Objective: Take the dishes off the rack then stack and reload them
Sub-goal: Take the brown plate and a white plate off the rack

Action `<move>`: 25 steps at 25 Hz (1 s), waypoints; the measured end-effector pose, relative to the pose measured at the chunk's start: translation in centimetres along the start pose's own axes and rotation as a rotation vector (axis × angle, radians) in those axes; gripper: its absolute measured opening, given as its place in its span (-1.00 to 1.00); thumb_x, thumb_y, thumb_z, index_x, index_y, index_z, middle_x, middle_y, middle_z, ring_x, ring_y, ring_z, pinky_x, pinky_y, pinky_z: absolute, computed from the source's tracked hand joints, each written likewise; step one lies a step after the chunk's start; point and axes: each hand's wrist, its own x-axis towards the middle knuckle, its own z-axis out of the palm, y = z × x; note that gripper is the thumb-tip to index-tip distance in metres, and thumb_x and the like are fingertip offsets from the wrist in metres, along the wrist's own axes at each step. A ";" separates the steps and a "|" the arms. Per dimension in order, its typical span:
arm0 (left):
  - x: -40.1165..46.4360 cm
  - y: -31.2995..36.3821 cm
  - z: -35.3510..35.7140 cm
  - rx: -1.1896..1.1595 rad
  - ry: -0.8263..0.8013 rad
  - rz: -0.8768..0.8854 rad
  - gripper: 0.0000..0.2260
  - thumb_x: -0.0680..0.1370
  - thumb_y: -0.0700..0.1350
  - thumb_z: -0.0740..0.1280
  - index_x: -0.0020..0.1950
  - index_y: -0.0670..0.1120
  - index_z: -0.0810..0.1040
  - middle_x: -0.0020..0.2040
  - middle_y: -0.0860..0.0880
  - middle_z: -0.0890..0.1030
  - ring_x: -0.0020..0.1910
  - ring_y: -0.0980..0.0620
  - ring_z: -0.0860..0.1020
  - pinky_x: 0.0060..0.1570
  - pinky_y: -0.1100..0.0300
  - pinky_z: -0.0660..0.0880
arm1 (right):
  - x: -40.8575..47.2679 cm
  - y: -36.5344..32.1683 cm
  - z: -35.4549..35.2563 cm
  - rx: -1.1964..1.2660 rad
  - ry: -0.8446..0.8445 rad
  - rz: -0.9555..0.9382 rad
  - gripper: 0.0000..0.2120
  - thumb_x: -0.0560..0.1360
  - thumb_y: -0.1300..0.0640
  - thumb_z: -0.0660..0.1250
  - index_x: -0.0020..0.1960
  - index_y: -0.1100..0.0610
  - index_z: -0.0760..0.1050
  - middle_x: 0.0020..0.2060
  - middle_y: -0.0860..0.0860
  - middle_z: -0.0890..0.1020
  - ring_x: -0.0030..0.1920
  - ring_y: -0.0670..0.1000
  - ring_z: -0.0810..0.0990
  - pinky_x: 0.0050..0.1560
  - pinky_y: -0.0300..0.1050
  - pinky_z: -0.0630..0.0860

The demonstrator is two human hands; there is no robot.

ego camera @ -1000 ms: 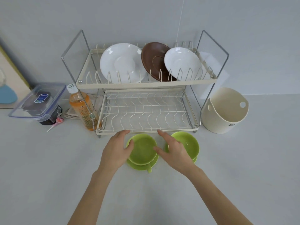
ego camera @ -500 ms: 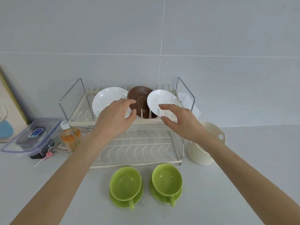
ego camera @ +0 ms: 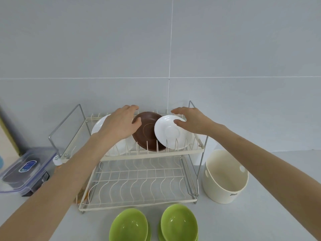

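Grey tile wall and a pale counter, and up on the top tier of the wire rack [ego camera: 194, 151] three dishes stand on edge: a big white plate [ego camera: 119, 148], a brown saucer [ego camera: 147, 131] and a small white saucer [ego camera: 171, 132]. Left hand [ego camera: 119, 125] has loosely spread fingers over the big plate's rim, right hand [ego camera: 192, 121] is at the small saucer's top edge, fingers half-curled, neither clearly gripping. They look like glazed ceramic, so stiff, slick and chippable; I'd pinch each by its top rim and lift straight up, clear of the two green cups [ego camera: 178, 221] on the counter.

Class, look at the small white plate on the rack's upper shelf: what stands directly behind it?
Behind the small white plate stands a brown plate, its right part covered by the white one. The right hand reaches over the white plate's rim, hiding whatever lies behind there.
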 end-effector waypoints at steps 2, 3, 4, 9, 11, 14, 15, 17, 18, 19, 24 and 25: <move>1.0 -1.0 1.3 0.022 -0.051 -0.083 -0.60 0.54 0.00 0.15 0.31 -0.17 0.36 0.28 -0.17 0.49 0.24 -0.19 0.45 0.14 -0.03 0.39 | 2.3 0.9 0.5 -0.041 -0.078 0.033 -0.58 0.53 0.11 0.19 0.38 0.13 0.31 0.35 0.06 0.45 0.36 0.03 0.38 0.31 -0.19 0.25; 1.3 -1.4 2.2 0.043 -0.078 -0.122 -0.60 0.55 0.02 0.14 0.28 -0.19 0.38 0.24 -0.18 0.52 0.21 -0.19 0.47 0.11 -0.03 0.41 | 3.4 1.4 0.8 -0.076 -0.117 0.053 -0.58 0.53 0.12 0.18 0.38 0.14 0.30 0.35 0.08 0.45 0.36 0.06 0.37 0.32 -0.15 0.25; 1.6 -1.9 3.0 0.060 -0.104 -0.154 -0.60 0.55 0.04 0.14 0.24 -0.21 0.40 0.19 -0.19 0.55 0.18 -0.20 0.49 0.09 -0.03 0.42 | 4.6 1.8 1.2 -0.110 -0.154 0.076 -0.57 0.53 0.12 0.18 0.38 0.15 0.30 0.35 0.10 0.44 0.36 0.09 0.36 0.33 -0.11 0.25; 2.1 -2.8 6.0 -0.075 -0.153 -0.188 -0.69 0.57 -0.02 0.14 0.06 -0.26 0.46 -0.03 -0.26 0.64 -0.05 -0.25 0.58 0.02 -0.01 0.48 | 8.0 3.2 2.5 -0.193 -0.238 0.144 -0.61 0.52 0.16 0.18 0.34 0.16 0.35 0.29 0.13 0.47 0.29 0.13 0.40 0.25 -0.06 0.35; 2.3 -3.0 6.2 -0.200 -0.161 -0.215 -0.72 0.56 -0.06 0.15 0.04 -0.27 0.46 -0.09 -0.27 0.67 -0.13 -0.25 0.62 0.03 -0.05 0.50 | 8.4 3.6 2.8 -0.177 -0.240 0.139 -0.66 0.51 0.19 0.19 0.27 0.16 0.42 0.24 0.14 0.50 0.25 0.13 0.41 0.11 -0.12 0.36; 2.6 -3.2 6.3 -0.309 -0.173 -0.235 -0.75 0.56 -0.09 0.17 0.03 -0.26 0.47 -0.09 -0.26 0.68 -0.13 -0.24 0.64 0.06 -0.03 0.50 | 8.8 4.0 3.1 -0.084 -0.144 0.168 -0.72 0.48 0.27 0.20 0.16 0.17 0.51 0.16 0.16 0.56 0.15 0.13 0.48 -0.03 -0.14 0.41; 2.6 -3.2 6.3 -0.316 -0.175 -0.231 -0.76 0.56 -0.09 0.17 0.03 -0.26 0.47 -0.10 -0.25 0.68 -0.12 -0.23 0.64 0.07 0.00 0.50 | 8.9 3.9 3.0 -0.056 -0.114 0.183 -0.72 0.47 0.29 0.19 0.13 0.17 0.54 0.13 0.15 0.58 0.13 0.12 0.50 -0.05 -0.16 0.43; 2.7 -3.2 6.3 -0.304 -0.163 -0.227 -0.76 0.56 -0.11 0.17 0.04 -0.26 0.48 -0.08 -0.25 0.68 -0.05 -0.21 0.62 0.05 0.09 0.46 | 9.1 3.6 2.4 -0.014 -0.105 0.198 -0.72 0.46 0.29 0.22 0.11 0.17 0.58 0.11 0.11 0.62 0.15 0.08 0.51 -0.12 -0.30 0.40; 2.8 -3.3 6.3 -0.321 -0.151 -0.234 -0.76 0.56 -0.11 0.16 0.05 -0.26 0.49 -0.06 -0.25 0.67 -0.01 -0.21 0.60 0.06 0.09 0.44 | 9.1 3.4 2.0 -0.001 -0.107 0.200 -0.73 0.46 0.27 0.24 0.10 0.15 0.59 0.10 0.08 0.63 0.16 0.07 0.51 -0.12 -0.37 0.37; 2.9 -3.3 6.1 -0.358 -0.138 -0.245 -0.76 0.56 -0.12 0.16 0.06 -0.25 0.50 -0.04 -0.25 0.67 0.01 -0.22 0.59 0.09 0.08 0.44 | 8.9 3.2 1.5 0.008 -0.100 0.203 -0.74 0.46 0.25 0.25 0.10 0.12 0.60 0.09 0.06 0.64 0.17 0.05 0.50 -0.05 -0.39 0.36; 3.0 -4.1 4.0 -0.534 -0.044 -0.299 -0.80 0.57 -0.15 0.13 0.05 -0.19 0.50 -0.06 -0.23 0.62 -0.15 -0.26 0.64 -0.05 -0.04 0.59 | 6.4 2.3 -0.8 0.167 0.129 0.287 -0.73 0.47 0.18 0.24 0.10 0.02 0.59 0.08 0.01 0.64 0.13 0.07 0.54 0.13 -0.18 0.40; 2.9 -4.1 3.3 -0.600 -0.016 -0.316 -0.82 0.57 -0.16 0.13 0.02 -0.18 0.48 -0.08 -0.21 0.60 -0.18 -0.25 0.64 -0.18 0.02 0.62 | 5.8 2.2 -1.3 0.270 0.190 0.322 -0.73 0.46 0.19 0.24 0.10 0.03 0.60 0.07 0.03 0.65 0.10 0.09 0.57 0.18 -0.13 0.45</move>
